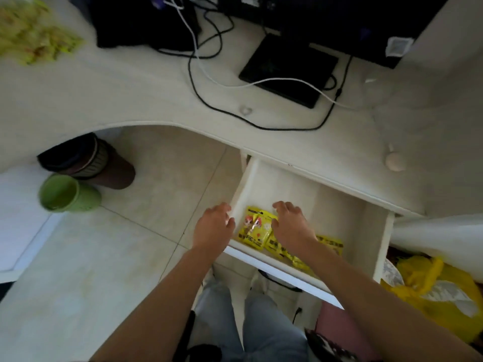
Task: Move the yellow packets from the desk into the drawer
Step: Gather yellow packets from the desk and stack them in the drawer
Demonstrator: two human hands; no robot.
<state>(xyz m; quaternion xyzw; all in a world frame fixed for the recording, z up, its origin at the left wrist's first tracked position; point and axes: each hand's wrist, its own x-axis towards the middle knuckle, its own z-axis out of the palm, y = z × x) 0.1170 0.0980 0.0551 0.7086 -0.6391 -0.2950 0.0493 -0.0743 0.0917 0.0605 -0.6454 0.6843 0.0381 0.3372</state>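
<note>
Head view: drawer is pulled open, yellow packets laid at its front left. Left hand is rested on the drawer's left wall, fingers loosely curled, apparently nothing held. Right hand is placed over the packets, grip unclear

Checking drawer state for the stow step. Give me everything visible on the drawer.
The drawer is white, looks like painted wood or laminate, and is pulled open from under the desk edge. It has plain side walls and a pale, mostly bare floor. Yellow packets lie along its near front edge. The left hand is at its left wall near the front corner; the right hand reaches inside over the packets.
</note>
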